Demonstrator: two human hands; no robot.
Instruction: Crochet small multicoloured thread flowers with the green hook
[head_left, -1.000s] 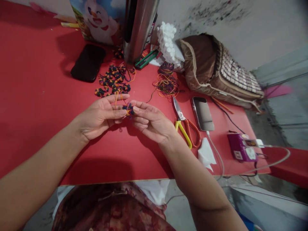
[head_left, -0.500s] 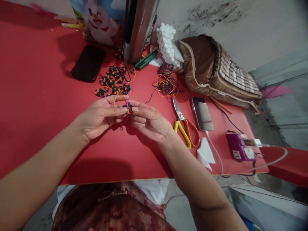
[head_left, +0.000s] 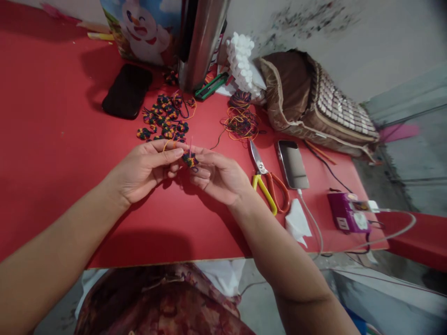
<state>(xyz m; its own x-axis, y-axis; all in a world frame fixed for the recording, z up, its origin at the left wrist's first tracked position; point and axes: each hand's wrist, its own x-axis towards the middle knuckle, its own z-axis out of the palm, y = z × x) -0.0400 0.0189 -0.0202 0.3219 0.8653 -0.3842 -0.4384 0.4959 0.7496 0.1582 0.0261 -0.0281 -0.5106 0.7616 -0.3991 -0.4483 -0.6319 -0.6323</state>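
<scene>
Between my hands is a small crocheted flower (head_left: 189,159) in dark green, orange and purple yarn. My left hand (head_left: 148,163) pinches its left edge between thumb and fingers, with orange yarn looped over the raised index finger. The thumb and fingertips of my right hand (head_left: 220,174) close on the flower's right side. A thin pink shaft (head_left: 191,145) stands up from the flower; its lower end is hidden. Just beyond my fingers lies a pile of similar crocheted flowers (head_left: 164,114). Tangled multicoloured yarn (head_left: 240,123) rests to their right.
Scissors (head_left: 261,174) with yellow and orange handles lie right of my hand, beside a charging phone (head_left: 292,165) and white tissue (head_left: 298,223). A black phone (head_left: 127,91), metal cylinder (head_left: 202,46), green cutter (head_left: 211,87), brown bag (head_left: 314,97) and purple power box (head_left: 349,212) stand around the red table (head_left: 52,186).
The flower has shifted slightly right and turned, showing more of its face. The left thumb has slid back toward its edge, and the pink shaft has moved a little right.
</scene>
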